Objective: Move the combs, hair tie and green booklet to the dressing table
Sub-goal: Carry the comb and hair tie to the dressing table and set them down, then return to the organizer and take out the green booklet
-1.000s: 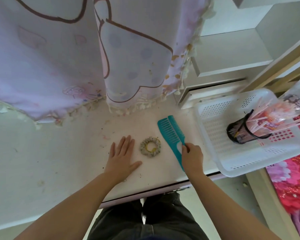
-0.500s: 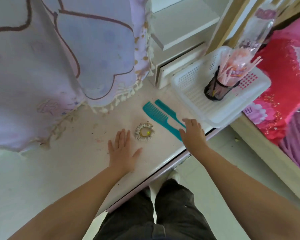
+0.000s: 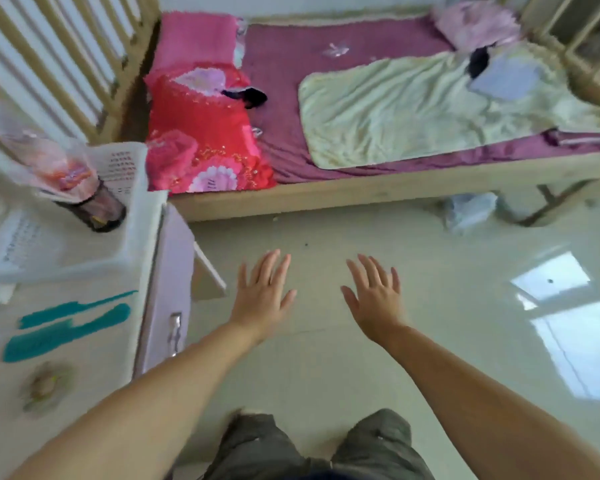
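Note:
Two teal combs (image 3: 68, 323) lie side by side on the white dressing table (image 3: 94, 368) at the left edge of the view. Just below them on the same top sits a blurred pale hair tie (image 3: 45, 388). My left hand (image 3: 262, 294) and my right hand (image 3: 374, 294) are both stretched out over the floor, palms down, fingers spread, holding nothing. Both hands are well to the right of the table and apart from the combs. No green booklet can be made out in this blurred view.
A white plastic basket (image 3: 132, 244) with a dark cup of pink sticks (image 3: 90, 206) sits on the table's far end. A bed (image 3: 378, 181) with purple sheet, red cover and pale blanket runs across the back. Glossy tiled floor (image 3: 465, 306) lies between.
My head has turned right, from the table toward the bed. My right hand let go of the combs and both hands left the tabletop; they now hover over the floor.

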`<state>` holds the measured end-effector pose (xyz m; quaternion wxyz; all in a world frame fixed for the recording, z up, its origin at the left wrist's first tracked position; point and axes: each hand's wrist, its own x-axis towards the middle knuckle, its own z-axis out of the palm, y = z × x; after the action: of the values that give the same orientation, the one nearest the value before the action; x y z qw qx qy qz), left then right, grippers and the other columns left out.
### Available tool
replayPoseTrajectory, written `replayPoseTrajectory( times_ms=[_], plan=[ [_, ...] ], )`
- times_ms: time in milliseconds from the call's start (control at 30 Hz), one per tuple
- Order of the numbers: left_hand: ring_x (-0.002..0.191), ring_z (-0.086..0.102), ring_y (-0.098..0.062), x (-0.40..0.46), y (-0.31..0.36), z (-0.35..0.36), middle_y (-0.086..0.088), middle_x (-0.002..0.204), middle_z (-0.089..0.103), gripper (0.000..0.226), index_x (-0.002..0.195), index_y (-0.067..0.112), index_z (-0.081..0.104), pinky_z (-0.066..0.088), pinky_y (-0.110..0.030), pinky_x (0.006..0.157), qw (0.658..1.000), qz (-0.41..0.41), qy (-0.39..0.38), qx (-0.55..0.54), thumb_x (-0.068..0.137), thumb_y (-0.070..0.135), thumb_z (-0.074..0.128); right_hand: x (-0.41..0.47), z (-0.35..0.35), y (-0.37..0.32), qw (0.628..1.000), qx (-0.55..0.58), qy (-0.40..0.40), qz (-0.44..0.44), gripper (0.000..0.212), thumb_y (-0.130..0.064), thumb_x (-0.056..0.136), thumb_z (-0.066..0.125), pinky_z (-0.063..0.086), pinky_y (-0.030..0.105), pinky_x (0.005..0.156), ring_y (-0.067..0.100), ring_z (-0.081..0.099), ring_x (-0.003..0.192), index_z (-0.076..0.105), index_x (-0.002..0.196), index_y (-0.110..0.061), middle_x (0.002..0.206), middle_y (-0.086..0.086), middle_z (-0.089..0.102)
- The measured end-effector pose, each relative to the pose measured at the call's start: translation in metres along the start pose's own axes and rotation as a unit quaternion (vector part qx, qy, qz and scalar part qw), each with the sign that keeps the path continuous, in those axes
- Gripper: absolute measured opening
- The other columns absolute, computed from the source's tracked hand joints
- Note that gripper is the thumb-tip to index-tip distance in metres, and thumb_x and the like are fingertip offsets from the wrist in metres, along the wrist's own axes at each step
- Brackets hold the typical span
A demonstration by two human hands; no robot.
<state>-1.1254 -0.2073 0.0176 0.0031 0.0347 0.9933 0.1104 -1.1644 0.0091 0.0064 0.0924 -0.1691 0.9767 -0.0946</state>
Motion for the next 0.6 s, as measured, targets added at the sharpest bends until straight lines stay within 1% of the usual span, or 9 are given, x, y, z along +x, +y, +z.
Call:
replayPoseTrajectory(
  times_ms=[33, 100, 133, 200, 300, 367, 433, 533, 600],
  plan=[
    [0.13, 0.044, -0.037, 0.018, 0.038, 0.009, -0.021, 0.14, 0.047, 0.062, 0.136, 0.006, 0.043, 0.029, -0.066, 0.101, 0.999, 0.037, -0.014, -0.002, 0.081, 0.031, 0.06, -0.018, -0.005, 0.037, 0.999, 0.003, 0.007, 0.039, 0.054, -0.044, 0.095, 0.025, 0.006, 0.051, 0.117, 0.021, 0.013, 0.145, 0.019, 0.145, -0.024, 0.157, 0.003, 0.021],
    [0.141, 0.027, -0.029, 0.049, 0.116, 0.033, -0.015, 0.151, 0.033, 0.064, 0.143, 0.012, 0.029, 0.015, -0.059, 0.111, 0.994, 0.101, -0.046, 0.005, 0.088, 0.036, 0.05, -0.058, -0.014, 0.113, 0.993, 0.006, 0.016, 0.114, 0.055, -0.044, 0.095, 0.025, 0.002, 0.05, 0.117, 0.02, 0.009, 0.146, 0.017, 0.146, -0.025, 0.158, 0.002, 0.016],
    [0.143, 0.02, -0.026, 0.062, 0.155, 0.046, -0.012, 0.154, 0.026, 0.064, 0.146, 0.014, 0.022, 0.009, -0.055, 0.113, 0.989, 0.133, -0.063, 0.01, 0.09, 0.039, 0.043, -0.079, -0.016, 0.149, 0.989, 0.009, 0.017, 0.15, 0.056, -0.045, 0.095, 0.025, 0.0, 0.05, 0.117, 0.02, 0.007, 0.146, 0.015, 0.147, -0.026, 0.159, 0.001, 0.014],
    [0.145, 0.011, -0.021, 0.082, 0.231, 0.072, -0.008, 0.157, 0.017, 0.065, 0.147, 0.017, 0.013, 0.002, -0.052, 0.114, 0.976, 0.2, -0.09, 0.021, 0.092, 0.041, 0.036, -0.124, -0.023, 0.216, 0.975, 0.012, 0.019, 0.222, 0.057, -0.047, 0.095, 0.023, -0.001, 0.05, 0.117, 0.019, 0.003, 0.146, 0.011, 0.147, -0.027, 0.159, 0.0, 0.01],
    [0.145, 0.009, -0.019, 0.101, 0.343, 0.1, -0.007, 0.157, 0.016, 0.064, 0.147, 0.017, 0.013, -0.001, -0.052, 0.115, 0.954, 0.275, -0.115, 0.012, 0.092, 0.041, 0.035, -0.195, -0.034, 0.304, 0.947, 0.018, 0.023, 0.32, 0.058, -0.049, 0.095, 0.017, -0.004, 0.049, 0.117, 0.019, -0.002, 0.146, 0.006, 0.148, -0.028, 0.16, 0.0, 0.004],
    [0.145, 0.007, -0.018, 0.111, 0.414, 0.116, -0.006, 0.157, 0.015, 0.064, 0.148, 0.019, 0.011, -0.002, -0.052, 0.115, 0.936, 0.33, -0.123, 0.02, 0.092, 0.042, 0.033, -0.238, -0.041, 0.353, 0.922, 0.02, 0.035, 0.384, 0.058, -0.05, 0.095, 0.015, -0.004, 0.05, 0.117, 0.019, -0.003, 0.146, 0.003, 0.148, -0.028, 0.16, 0.0, 0.003],
    [0.145, 0.009, -0.018, 0.122, 0.48, 0.133, -0.005, 0.157, 0.016, 0.064, 0.148, 0.019, 0.012, -0.001, -0.052, 0.115, 0.912, 0.388, -0.13, 0.032, 0.092, 0.043, 0.034, -0.274, -0.048, 0.397, 0.893, 0.028, 0.053, 0.446, 0.058, -0.05, 0.095, 0.015, -0.002, 0.051, 0.117, 0.02, -0.001, 0.146, 0.004, 0.148, -0.027, 0.16, 0.001, 0.005],
    [0.144, 0.013, -0.021, 0.138, 0.577, 0.157, -0.007, 0.155, 0.02, 0.062, 0.146, 0.019, 0.018, 0.0, -0.054, 0.114, 0.881, 0.451, -0.144, 0.022, 0.092, 0.042, 0.037, -0.322, -0.058, 0.46, 0.85, 0.042, 0.075, 0.52, 0.058, -0.049, 0.095, 0.016, -0.001, 0.051, 0.117, 0.021, 0.002, 0.146, 0.007, 0.147, -0.028, 0.159, 0.002, 0.008],
    [0.144, 0.011, -0.022, 0.15, 0.642, 0.174, -0.006, 0.155, 0.018, 0.061, 0.146, 0.021, 0.016, -0.001, -0.054, 0.114, 0.859, 0.491, -0.147, 0.015, 0.092, 0.045, 0.032, -0.348, -0.063, 0.509, 0.826, 0.039, 0.087, 0.555, 0.057, -0.049, 0.095, 0.017, 0.0, 0.052, 0.116, 0.021, 0.005, 0.146, 0.008, 0.147, -0.028, 0.159, 0.002, 0.01]
  ],
)
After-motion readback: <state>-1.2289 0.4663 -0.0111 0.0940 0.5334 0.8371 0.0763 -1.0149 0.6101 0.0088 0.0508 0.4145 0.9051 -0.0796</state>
